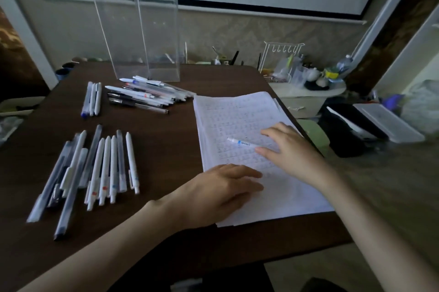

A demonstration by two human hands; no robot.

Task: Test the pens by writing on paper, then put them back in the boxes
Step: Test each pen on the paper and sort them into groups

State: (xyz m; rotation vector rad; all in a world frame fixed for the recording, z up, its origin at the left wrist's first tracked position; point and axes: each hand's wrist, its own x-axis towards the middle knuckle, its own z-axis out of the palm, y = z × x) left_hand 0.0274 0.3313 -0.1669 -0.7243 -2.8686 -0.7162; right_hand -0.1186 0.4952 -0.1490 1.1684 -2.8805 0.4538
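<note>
**A:** Where is the pen under test?

**B:** The white pen with a blue label (241, 142) lies on the stack of paper (237, 113). One end points left. The other runs in between the thumb and forefinger of the right hand (289, 149).

**A:** Gripped, then?

**B:** No. The fingers are spread and fairly straight over the page, with the thumb apart from the rest. Nothing curls round the barrel. The picture is too blurred to tell whether a fingertip touches it.

**A:** And the left hand (221, 187)?

**B:** It lies palm down, fingers extended, on the near left corner of the paper. I'd judge it is there to keep the sheets from sliding during writing.

**A:** What about the other pens?

**B:** They sit in three lots on the brown table (166, 139). There is a near row of pens (104, 168) at the left and three pens (93, 98) side by side further back. A heap of pens (145, 97) lies just in front of the clear boxes (156, 37). The two boxes stand upright, touching, at the far edge, and no pens show inside them.

**A:** Why separate lots?

**B:** Probably sorting, either by type or into tested and untested, though I cannot tell which lot is which. Heaping pens by the boxes would keep the return short. As I read it, the whole boxing step is not yet begun.
</note>
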